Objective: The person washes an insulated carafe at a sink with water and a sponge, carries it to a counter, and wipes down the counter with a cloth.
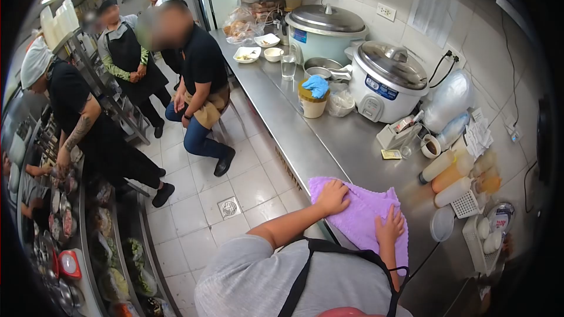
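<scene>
- The purple cloth (pixel 365 214) is spread on the metal bench (pixel 326 151), at lower center-right of the frame, with its left corner placed at the front edge.
- The left hand (pixel 333 197) is laid palm down on the upper left part of the cloth, fingers extended and held close together.
- The right hand (pixel 390 227) is laid on the right part of the cloth, fingers extended and parted.
- A clear round lid (pixel 442 223) is positioned near the right hand, to the right of the cloth.
- A white basket (pixel 473 250), in which white cups are held, is located at lower right.
- Squeeze bottles (pixel 451 177) are laid on their sides at center right; a cup (pixel 430 147) with brown contents is placed above them in the frame.
- Two lidded cookers, a front cooker (pixel 388 82) and a rear cooker (pixel 323 44), are stood along the wall at upper center-right.
- A tub (pixel 311 107), topped by a blue item (pixel 316 86), is set in front of the cookers.
- A glass (pixel 288 68) and a white bowl (pixel 274 54) are set at upper center.
- A stool is occupied by a seated person (pixel 201 70), left of the bench.
- At far left, food containers are attended by a standing person (pixel 76 103) in a white head covering.
</scene>
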The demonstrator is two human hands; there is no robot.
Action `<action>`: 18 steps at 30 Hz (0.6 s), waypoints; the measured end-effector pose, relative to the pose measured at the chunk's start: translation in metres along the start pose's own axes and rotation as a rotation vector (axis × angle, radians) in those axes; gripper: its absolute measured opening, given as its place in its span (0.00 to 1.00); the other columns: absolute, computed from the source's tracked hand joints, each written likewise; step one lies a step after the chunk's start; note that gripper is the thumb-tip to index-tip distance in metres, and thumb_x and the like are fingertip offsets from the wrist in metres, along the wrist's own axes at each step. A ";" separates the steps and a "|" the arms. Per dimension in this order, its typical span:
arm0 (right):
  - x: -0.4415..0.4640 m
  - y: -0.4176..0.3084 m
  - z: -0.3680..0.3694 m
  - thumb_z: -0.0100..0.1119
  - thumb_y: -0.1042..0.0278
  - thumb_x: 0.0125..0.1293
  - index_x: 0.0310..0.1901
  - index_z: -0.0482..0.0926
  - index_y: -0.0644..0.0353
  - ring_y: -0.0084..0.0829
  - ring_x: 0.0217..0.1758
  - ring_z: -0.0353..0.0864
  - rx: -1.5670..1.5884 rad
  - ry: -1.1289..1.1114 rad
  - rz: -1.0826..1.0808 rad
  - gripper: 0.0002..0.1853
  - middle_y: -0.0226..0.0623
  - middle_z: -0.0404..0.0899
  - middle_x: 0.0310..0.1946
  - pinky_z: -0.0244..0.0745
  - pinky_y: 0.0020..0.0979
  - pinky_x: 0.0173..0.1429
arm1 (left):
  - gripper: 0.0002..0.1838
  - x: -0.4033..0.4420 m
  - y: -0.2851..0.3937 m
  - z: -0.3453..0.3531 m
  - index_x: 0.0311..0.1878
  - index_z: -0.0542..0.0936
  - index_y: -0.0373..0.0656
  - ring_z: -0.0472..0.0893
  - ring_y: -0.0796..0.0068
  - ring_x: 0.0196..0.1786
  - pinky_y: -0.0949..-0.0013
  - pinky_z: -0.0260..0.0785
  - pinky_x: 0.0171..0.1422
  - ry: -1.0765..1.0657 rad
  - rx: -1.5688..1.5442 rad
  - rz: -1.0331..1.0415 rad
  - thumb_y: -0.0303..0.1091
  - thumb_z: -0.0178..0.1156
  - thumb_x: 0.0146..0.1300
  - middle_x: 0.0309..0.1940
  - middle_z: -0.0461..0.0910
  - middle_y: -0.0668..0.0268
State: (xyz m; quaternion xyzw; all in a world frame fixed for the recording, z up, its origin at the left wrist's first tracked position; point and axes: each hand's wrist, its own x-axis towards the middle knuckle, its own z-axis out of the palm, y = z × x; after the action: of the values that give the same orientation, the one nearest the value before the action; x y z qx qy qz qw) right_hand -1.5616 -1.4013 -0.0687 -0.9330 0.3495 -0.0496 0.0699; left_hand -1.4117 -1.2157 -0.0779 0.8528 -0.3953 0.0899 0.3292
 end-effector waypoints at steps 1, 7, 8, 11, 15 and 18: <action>-0.001 0.000 0.000 0.54 0.45 0.49 0.64 0.51 0.41 0.51 0.65 0.47 0.009 0.003 0.000 0.40 0.47 0.51 0.63 0.42 0.57 0.61 | 0.18 0.001 0.000 -0.002 0.37 0.72 0.41 0.67 0.57 0.44 0.57 0.59 0.46 -0.012 0.019 -0.012 0.44 0.55 0.46 0.36 0.68 0.55; -0.005 0.012 0.001 0.55 0.46 0.48 0.64 0.52 0.43 0.48 0.65 0.47 0.088 0.034 -0.066 0.40 0.45 0.52 0.63 0.42 0.55 0.61 | 0.24 0.006 0.007 -0.001 0.44 0.71 0.42 0.65 0.57 0.50 0.56 0.57 0.52 -0.027 0.081 -0.138 0.46 0.55 0.45 0.41 0.67 0.55; -0.006 0.012 0.000 0.55 0.47 0.48 0.64 0.52 0.44 0.48 0.66 0.47 0.115 0.033 -0.076 0.40 0.45 0.52 0.63 0.42 0.55 0.62 | 0.25 0.007 0.009 -0.002 0.46 0.71 0.43 0.63 0.57 0.52 0.56 0.55 0.55 -0.061 0.092 -0.169 0.47 0.55 0.45 0.43 0.66 0.55; -0.016 0.016 -0.002 0.55 0.46 0.49 0.64 0.52 0.47 0.45 0.67 0.46 0.235 0.086 0.028 0.40 0.44 0.51 0.63 0.41 0.54 0.63 | 0.28 0.009 0.009 -0.008 0.50 0.70 0.45 0.60 0.55 0.57 0.54 0.51 0.59 -0.099 0.093 -0.215 0.50 0.54 0.46 0.49 0.64 0.53; -0.033 0.032 -0.007 0.54 0.44 0.50 0.64 0.52 0.48 0.45 0.69 0.40 0.103 -0.086 0.101 0.40 0.44 0.47 0.65 0.37 0.58 0.63 | 0.32 0.010 0.004 -0.001 0.55 0.67 0.48 0.52 0.50 0.63 0.51 0.45 0.63 -0.120 0.177 -0.242 0.53 0.54 0.46 0.57 0.59 0.49; -0.055 0.037 -0.022 0.53 0.43 0.51 0.64 0.52 0.49 0.45 0.69 0.37 0.074 -0.167 0.082 0.41 0.44 0.44 0.66 0.34 0.62 0.62 | 0.34 0.011 0.004 -0.004 0.57 0.66 0.50 0.48 0.48 0.65 0.50 0.42 0.65 -0.177 0.163 -0.249 0.54 0.53 0.47 0.60 0.55 0.48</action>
State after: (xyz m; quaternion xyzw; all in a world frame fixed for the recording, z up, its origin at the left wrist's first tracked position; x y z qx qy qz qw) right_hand -1.6300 -1.3950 -0.0559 -0.9156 0.3783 0.0183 0.1349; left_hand -1.4075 -1.2220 -0.0686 0.9236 -0.3057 0.0048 0.2311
